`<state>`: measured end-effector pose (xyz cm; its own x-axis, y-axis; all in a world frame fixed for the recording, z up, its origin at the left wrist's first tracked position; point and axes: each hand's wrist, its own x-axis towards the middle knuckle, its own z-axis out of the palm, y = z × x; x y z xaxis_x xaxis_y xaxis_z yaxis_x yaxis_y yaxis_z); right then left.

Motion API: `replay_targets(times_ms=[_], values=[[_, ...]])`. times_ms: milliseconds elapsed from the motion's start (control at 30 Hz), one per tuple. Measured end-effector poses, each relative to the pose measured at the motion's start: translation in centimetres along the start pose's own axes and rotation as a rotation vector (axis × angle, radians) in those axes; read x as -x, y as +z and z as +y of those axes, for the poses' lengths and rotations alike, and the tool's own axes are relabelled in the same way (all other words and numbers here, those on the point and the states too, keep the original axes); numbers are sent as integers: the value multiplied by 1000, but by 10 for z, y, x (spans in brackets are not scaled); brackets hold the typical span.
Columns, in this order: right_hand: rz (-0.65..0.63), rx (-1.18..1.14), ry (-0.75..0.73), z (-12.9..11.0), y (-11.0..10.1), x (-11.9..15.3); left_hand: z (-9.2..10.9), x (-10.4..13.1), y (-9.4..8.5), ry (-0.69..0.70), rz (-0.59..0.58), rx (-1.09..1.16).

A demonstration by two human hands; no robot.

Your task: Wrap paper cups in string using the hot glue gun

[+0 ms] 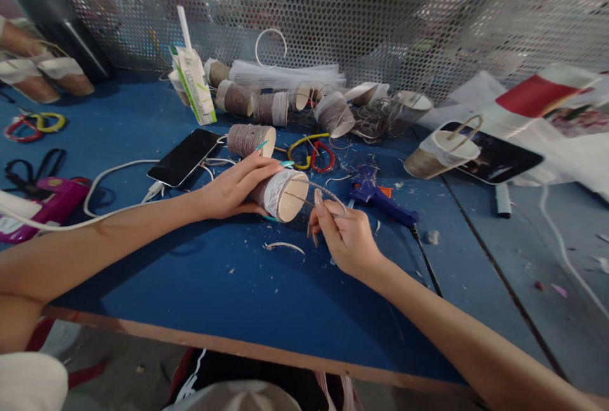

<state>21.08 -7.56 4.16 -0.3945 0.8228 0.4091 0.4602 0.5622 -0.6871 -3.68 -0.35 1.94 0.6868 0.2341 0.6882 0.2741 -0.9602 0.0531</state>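
A small cup point(287, 196) wrapped in brown cord with a white lace band lies on its side on the blue table point(200, 290), its pale round end facing right. My left hand point(238, 187) is wrapped round it from the left, fingers above and thumb below. Between the fingertips of my right hand point(343, 228) is pinched a thin brown cord point(333, 195), which arches beside the cup's pale end. Another cord-wrapped cup point(250, 140) lies just behind my left hand.
Yellow-red scissors point(311, 152) and a blue glue gun point(380, 195) lie behind my right hand. A black phone point(184, 157) with white cables is at left. More wrapped cups point(235, 99) line the mesh screen. At far left, a person's hand point(21, 40) holds cups.
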Motion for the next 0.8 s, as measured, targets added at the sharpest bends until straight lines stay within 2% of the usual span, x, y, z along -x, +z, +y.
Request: replay_targets(times_ms=[467, 800], values=[[-98, 13, -26, 1, 0, 0, 0, 1, 0, -20, 6, -3], [-165, 6, 41, -1, -2, 1, 0, 0, -1, -22, 11, 11]])
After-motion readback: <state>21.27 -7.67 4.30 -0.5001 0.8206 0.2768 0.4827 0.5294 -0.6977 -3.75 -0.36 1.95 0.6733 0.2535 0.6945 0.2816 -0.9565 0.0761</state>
